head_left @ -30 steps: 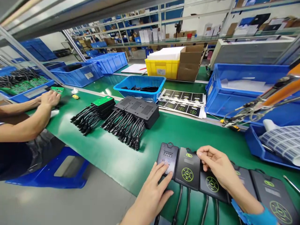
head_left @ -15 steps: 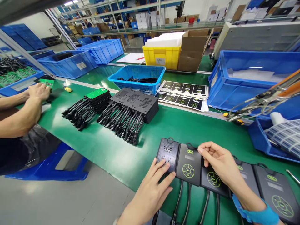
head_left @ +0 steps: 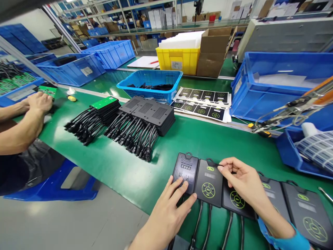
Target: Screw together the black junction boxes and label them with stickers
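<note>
Several black controller boxes with cables lie in a row at the table's near right. My left hand (head_left: 170,210) has its fingers spread, with the tips resting on the leftmost controller box (head_left: 185,163), whose digit display and bare face show. The neighbouring box carries a black label sticker (head_left: 205,178) with a green button ring. At that sticker's upper right corner, the thumb and forefinger of my right hand (head_left: 240,177) are pinched together. Beneath my right hand lies another labelled box (head_left: 235,203), partly hidden. A further labelled box (head_left: 307,211) is at the right edge.
Stacked black boxes (head_left: 153,113) with cables lie mid-table. Behind them stand a blue basket (head_left: 149,93) and label sheets (head_left: 201,102). An orange-handled tool (head_left: 309,99) hangs at the right, near blue bins (head_left: 273,100). At the left, a co-worker's hands (head_left: 39,102) hold a green board.
The view has shifted slightly. My right hand's pinch stays at the sticker's upper corner, and my left hand stays on the leftmost box with barely any movement.
</note>
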`<state>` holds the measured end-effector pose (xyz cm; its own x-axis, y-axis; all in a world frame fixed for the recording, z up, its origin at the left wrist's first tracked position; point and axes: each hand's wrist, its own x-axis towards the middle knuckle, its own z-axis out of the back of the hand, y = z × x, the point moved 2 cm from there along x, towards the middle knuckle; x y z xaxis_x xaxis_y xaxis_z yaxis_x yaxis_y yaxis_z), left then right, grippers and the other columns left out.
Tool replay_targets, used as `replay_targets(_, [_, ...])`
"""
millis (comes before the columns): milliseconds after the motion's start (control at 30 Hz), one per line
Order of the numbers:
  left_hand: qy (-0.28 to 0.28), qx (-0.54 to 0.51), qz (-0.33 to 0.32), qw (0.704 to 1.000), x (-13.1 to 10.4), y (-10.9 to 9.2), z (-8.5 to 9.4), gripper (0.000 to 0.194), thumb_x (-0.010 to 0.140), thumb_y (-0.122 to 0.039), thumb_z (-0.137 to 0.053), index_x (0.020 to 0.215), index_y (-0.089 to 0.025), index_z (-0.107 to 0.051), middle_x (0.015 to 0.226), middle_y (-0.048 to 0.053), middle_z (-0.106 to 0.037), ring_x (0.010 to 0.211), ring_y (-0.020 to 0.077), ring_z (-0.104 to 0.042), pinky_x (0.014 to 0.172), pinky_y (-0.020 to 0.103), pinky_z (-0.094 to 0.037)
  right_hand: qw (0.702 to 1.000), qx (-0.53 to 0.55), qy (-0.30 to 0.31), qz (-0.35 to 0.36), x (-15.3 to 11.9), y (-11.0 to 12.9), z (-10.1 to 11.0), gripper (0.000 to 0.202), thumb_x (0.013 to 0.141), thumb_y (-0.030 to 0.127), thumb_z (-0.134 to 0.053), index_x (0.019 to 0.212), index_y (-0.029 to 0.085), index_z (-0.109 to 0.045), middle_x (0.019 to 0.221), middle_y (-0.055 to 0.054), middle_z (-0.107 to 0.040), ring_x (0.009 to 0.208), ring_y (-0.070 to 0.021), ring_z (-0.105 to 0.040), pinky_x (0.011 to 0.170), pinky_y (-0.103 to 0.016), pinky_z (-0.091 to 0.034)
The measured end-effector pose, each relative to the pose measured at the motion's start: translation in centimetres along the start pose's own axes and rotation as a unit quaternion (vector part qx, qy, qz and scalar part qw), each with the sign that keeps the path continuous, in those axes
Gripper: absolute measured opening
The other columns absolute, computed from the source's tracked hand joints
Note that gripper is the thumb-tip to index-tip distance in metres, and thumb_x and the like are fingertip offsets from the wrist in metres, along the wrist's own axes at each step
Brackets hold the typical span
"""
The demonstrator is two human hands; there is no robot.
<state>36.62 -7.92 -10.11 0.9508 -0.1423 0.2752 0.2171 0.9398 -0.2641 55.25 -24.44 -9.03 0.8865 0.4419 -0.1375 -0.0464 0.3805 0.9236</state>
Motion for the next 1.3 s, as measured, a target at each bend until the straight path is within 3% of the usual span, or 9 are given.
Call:
replay_targets(500, [-0.02, 0.009, -0.001, 1.0, 0.29, -0.05, 0.32, 0.033, 0.094, -0.011, -0.049, 0.121, -0.021, -0.064, 0.123, 0.012, -0.065, 0.123, 0.0306, -0.057, 0.099, 0.059, -0.052, 1.0, -0.015, 0.016, -0.023, 0.19, -0.95, -0.27, 0.029, 0.078, 0.046, -0.066, 0.084, 0.017, -0.064, 0.061, 0.003, -0.053, 0.041, -0.0073, -0.045, 0.039, -0.021, -0.037])
replay_targets(900, [0.0, 0.007, -0.005, 1.0, 0.15, 0.06, 0.1, 0.036, 0.091, -0.01, -0.052, 0.124, -0.021, -0.063, 0.127, 0.013, -0.063, 0.127, 0.032, -0.054, 0.101, 0.061, -0.051, 0.997, -0.074, 0.014, -0.009, 0.11, -0.97, -0.16, 0.026, 0.08, 0.045, -0.062, 0.083, 0.02, -0.065, 0.062, 0.003, -0.055, 0.041, -0.008, -0.047, 0.041, -0.023, -0.036])
replay_targets(1100, [0.0, -0.006, -0.01, 1.0, 0.21, 0.15, 0.19, 0.037, 0.089, -0.007, -0.054, 0.123, -0.019, -0.063, 0.125, 0.014, -0.063, 0.125, 0.0335, -0.056, 0.099, 0.063, -0.051, 0.986, -0.162, -0.005, 0.042, 0.03, -0.44, -0.12, 0.022, 0.08, 0.042, -0.06, 0.081, 0.021, -0.065, 0.062, 0.001, -0.061, 0.046, -0.0116, -0.052, 0.047, -0.026, -0.04])
replay_targets(1233, [0.008, 0.006, -0.011, 1.0, 0.19, 0.21, 0.05, 0.038, 0.089, -0.008, -0.054, 0.124, -0.021, -0.062, 0.126, 0.013, -0.062, 0.125, 0.0331, -0.055, 0.099, 0.063, -0.051, 0.963, -0.254, -0.003, 0.089, 0.05, -0.07, -0.18, 0.018, 0.082, 0.039, -0.057, 0.08, 0.022, -0.062, 0.062, 0.0, -0.062, 0.055, -0.0159, -0.058, 0.056, -0.029, -0.044])
replay_targets(1300, [0.02, 0.01, -0.013, 1.0, 0.28, 0.23, 0.41, 0.038, 0.089, -0.01, -0.057, 0.125, -0.022, -0.062, 0.126, 0.013, -0.062, 0.124, 0.033, -0.056, 0.098, 0.062, -0.053, 0.948, -0.306, 0.005, 0.086, 0.09, -0.11, 0.08, 0.018, 0.084, 0.037, -0.054, 0.088, 0.02, -0.061, 0.062, 0.0, -0.061, 0.056, -0.0182, -0.06, 0.056, -0.031, -0.043])
